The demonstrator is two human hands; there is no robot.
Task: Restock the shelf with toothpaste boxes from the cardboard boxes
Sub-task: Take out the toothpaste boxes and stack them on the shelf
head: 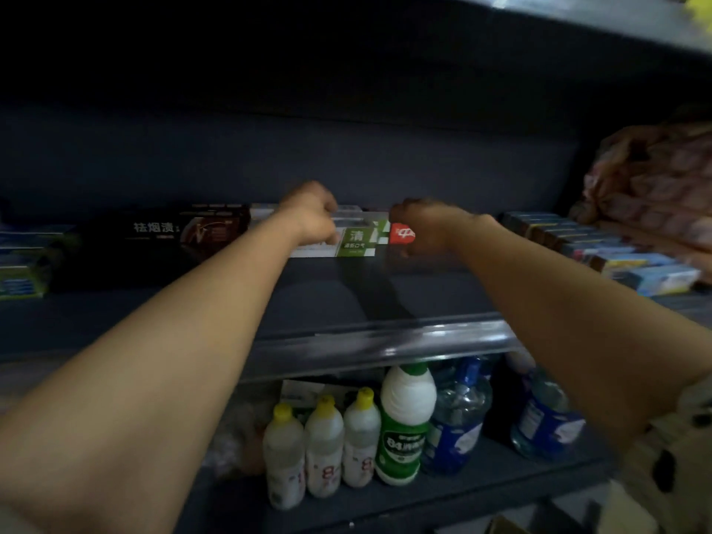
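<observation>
Both bare forearms stretch forward and upward, converging toward the middle. The left hand (314,212) is seen from the back, knuckles up, fingers curled under at the fingertips. The right hand (422,225) sits just beside it, wrist bent, fingers also curled inward. The two hands stay apart, nearly level.

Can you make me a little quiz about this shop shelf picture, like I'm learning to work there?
1. True or false: both hands reach to the white-and-green toothpaste boxes.
2. What colour are the caps on the three small bottles below?
3. The black box lies on which side of the left hand: A left, B right?

Key: 1 true, right hand too. 2 yellow. 3 A.
</observation>
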